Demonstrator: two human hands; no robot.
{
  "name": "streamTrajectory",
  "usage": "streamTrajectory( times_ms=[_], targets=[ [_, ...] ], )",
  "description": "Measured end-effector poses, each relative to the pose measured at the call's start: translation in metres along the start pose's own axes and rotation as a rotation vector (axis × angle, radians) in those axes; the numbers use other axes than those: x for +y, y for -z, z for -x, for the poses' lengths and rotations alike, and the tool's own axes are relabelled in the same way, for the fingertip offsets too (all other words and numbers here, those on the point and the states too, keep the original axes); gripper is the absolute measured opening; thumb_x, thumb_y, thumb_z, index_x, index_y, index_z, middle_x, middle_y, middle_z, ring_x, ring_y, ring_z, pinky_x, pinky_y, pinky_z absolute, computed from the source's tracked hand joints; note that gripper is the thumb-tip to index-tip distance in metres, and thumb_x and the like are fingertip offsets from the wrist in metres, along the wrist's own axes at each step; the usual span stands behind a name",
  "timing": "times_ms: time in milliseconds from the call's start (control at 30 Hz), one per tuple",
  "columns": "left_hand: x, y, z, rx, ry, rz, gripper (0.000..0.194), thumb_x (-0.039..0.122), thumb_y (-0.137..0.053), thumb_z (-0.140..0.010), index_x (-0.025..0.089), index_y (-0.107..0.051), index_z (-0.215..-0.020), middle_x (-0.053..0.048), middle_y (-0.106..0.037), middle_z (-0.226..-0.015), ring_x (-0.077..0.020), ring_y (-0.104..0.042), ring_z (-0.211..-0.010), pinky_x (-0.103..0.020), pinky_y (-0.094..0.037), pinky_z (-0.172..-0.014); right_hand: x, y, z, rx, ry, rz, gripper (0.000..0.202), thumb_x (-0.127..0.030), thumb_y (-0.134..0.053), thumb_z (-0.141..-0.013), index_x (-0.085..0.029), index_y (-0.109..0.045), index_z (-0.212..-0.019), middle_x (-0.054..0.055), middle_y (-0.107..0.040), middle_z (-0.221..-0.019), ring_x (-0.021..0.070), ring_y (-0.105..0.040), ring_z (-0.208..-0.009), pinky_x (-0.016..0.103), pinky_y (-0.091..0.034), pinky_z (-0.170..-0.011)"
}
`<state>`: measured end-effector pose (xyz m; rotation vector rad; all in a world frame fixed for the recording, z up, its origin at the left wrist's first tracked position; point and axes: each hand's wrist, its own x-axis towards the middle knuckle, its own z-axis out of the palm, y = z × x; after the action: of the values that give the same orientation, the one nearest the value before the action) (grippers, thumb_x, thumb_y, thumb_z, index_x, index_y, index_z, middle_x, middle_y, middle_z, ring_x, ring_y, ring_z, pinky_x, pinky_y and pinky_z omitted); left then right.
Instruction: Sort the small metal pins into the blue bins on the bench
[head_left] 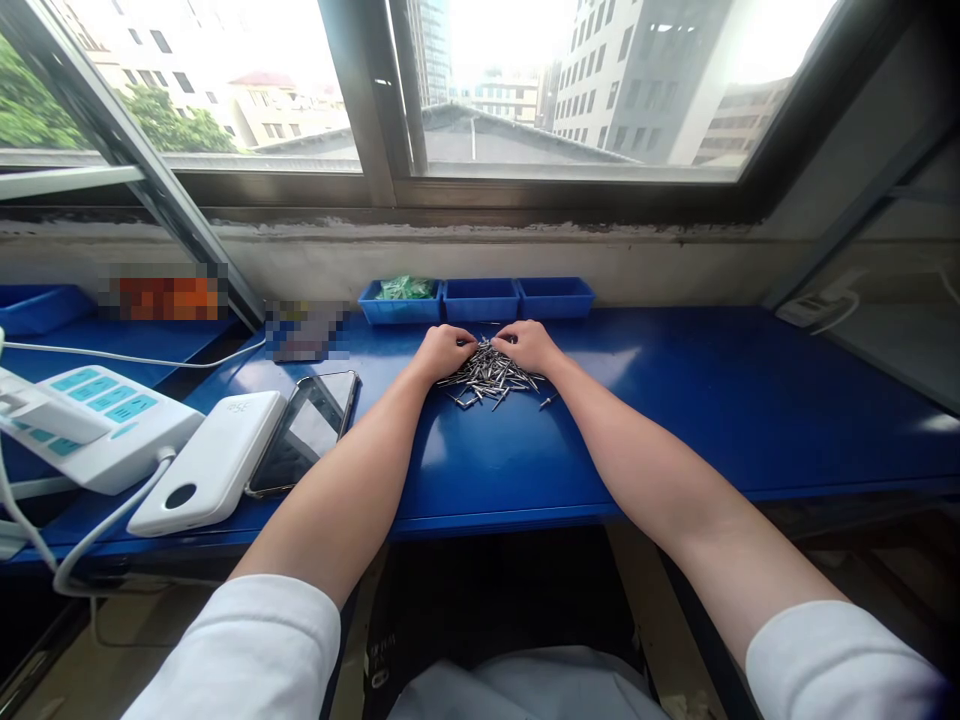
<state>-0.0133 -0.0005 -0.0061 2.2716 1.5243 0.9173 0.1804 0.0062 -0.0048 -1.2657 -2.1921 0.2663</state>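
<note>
A heap of slim silver metal pieces [491, 375], by their shape blind rivets, lies on the blue tabletop [510, 470]. My left hand [448, 352] rests at the heap's upper left edge, its fingers curled and pressed together. From the upper right, my right hand [529, 346] reaches in with its thumb and fingers pinched. Only a small gap separates the two sets of fingertips, over the far side of the heap. Whatever is between the fingers of either hand is too small to make out. A few loose pieces lie along the near edge, one under my right wrist.
Behind the heap stand three blue bins; the left bin [401, 302] contains green bags, beside the middle bin [481, 300] and right bin [556, 298]. At left lie a phone [306, 435], a white power bank [210, 465] and a corded power strip [112, 425]. A window is behind.
</note>
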Motion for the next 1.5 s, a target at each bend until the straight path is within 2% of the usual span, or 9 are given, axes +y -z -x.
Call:
streamTrajectory(
  times_ms=[200,367,500,600,733,867,1100,1367,1500],
  targets=[
    [0.002,-0.001,-0.003,0.059,0.015,-0.019,0.022,0.029,-0.057,-0.076,0.018,-0.073,-0.084,-0.008,-0.071,-0.092,-0.0255,-0.063,-0.091,-0.033,-0.046,-0.087,0.003,-0.002,-0.001,0.025,-0.004,-0.016,0.025,-0.036,-0.055,-0.083,-0.019,-0.073,-0.087,0.005,-0.071,-0.094,0.0193,-0.063,-0.088,0.028,-0.044,-0.079],
    [0.009,0.0,-0.005,0.162,-0.007,-0.022,0.021,0.028,-0.051,-0.081,0.017,-0.069,-0.085,-0.008,-0.069,-0.093,-0.0231,-0.062,-0.09,-0.031,-0.045,-0.086,0.006,-0.004,-0.005,0.084,-0.021,0.031,0.033,-0.043,-0.053,-0.084,-0.018,-0.071,-0.096,0.009,-0.069,-0.099,0.0227,-0.058,-0.095,0.035,-0.039,-0.089],
    [0.015,0.0,-0.005,0.191,-0.014,0.015,0.021,0.028,-0.049,-0.083,0.017,-0.066,-0.085,-0.007,-0.068,-0.09,-0.0206,-0.06,-0.086,-0.029,-0.045,-0.084,0.0,-0.002,-0.004,0.116,0.065,-0.013,0.032,-0.042,-0.056,-0.083,-0.019,-0.07,-0.099,0.008,-0.068,-0.099,0.0227,-0.055,-0.095,0.037,-0.038,-0.09],
    [0.018,0.0,-0.005,0.191,-0.027,0.05,0.021,0.029,-0.048,-0.084,0.017,-0.065,-0.085,-0.006,-0.068,-0.089,-0.019,-0.06,-0.084,-0.028,-0.044,-0.082,-0.008,0.001,-0.002,0.123,0.133,-0.081,0.021,-0.033,-0.058,-0.082,-0.019,-0.071,-0.09,0.005,-0.069,-0.09,0.0193,-0.056,-0.085,0.032,-0.041,-0.082],
    [0.019,0.002,-0.004,0.177,-0.009,0.079,0.022,0.031,-0.048,-0.084,0.017,-0.065,-0.085,-0.005,-0.068,-0.087,-0.0178,-0.059,-0.081,-0.028,-0.044,-0.08,-0.012,0.002,-0.002,0.135,0.108,-0.133,0.019,-0.029,-0.055,-0.083,-0.017,-0.07,-0.081,0.003,-0.069,-0.08,0.0164,-0.056,-0.075,0.027,-0.041,-0.072],
    [0.017,0.003,-0.004,0.143,-0.034,0.153,0.022,0.035,-0.053,-0.081,0.017,-0.066,-0.087,-0.004,-0.069,-0.087,-0.0173,-0.06,-0.083,-0.027,-0.045,-0.08,-0.013,0.002,-0.001,0.116,0.095,-0.174,0.029,-0.032,-0.048,-0.087,-0.015,-0.068,-0.075,0.003,-0.067,-0.074,0.0149,-0.056,-0.071,0.025,-0.039,-0.069],
    [0.022,0.005,-0.004,0.073,-0.033,0.504,0.031,0.043,-0.061,-0.073,0.014,-0.065,-0.083,-0.006,-0.069,-0.082,-0.0177,-0.062,-0.08,-0.029,-0.048,-0.077,-0.019,0.006,0.0,0.063,0.058,-0.305,0.043,-0.048,-0.038,-0.09,-0.016,-0.066,-0.079,0.0,-0.065,-0.073,0.014,-0.056,-0.07,0.023,-0.04,-0.066],
    [0.027,0.009,-0.004,0.142,0.106,0.739,0.012,0.025,-0.058,-0.068,0.015,-0.05,-0.068,-0.004,-0.067,-0.07,-0.0158,-0.065,-0.068,-0.032,-0.053,-0.069,-0.024,0.006,0.0,0.07,0.079,-0.212,0.057,-0.058,-0.035,-0.088,-0.016,-0.063,-0.062,0.0,-0.059,-0.061,0.0139,-0.055,-0.066,0.023,-0.038,-0.064],
    [0.027,0.008,-0.002,0.072,0.12,0.608,0.009,0.025,-0.054,-0.072,0.017,-0.048,-0.072,-0.001,-0.064,-0.064,-0.0148,-0.062,-0.057,-0.03,-0.051,-0.06,-0.025,0.008,0.002,0.17,0.022,-0.18,0.052,-0.054,-0.038,-0.088,-0.015,-0.064,-0.067,0.002,-0.062,-0.063,0.0148,-0.055,-0.066,0.024,-0.039,-0.063]
  ],
)
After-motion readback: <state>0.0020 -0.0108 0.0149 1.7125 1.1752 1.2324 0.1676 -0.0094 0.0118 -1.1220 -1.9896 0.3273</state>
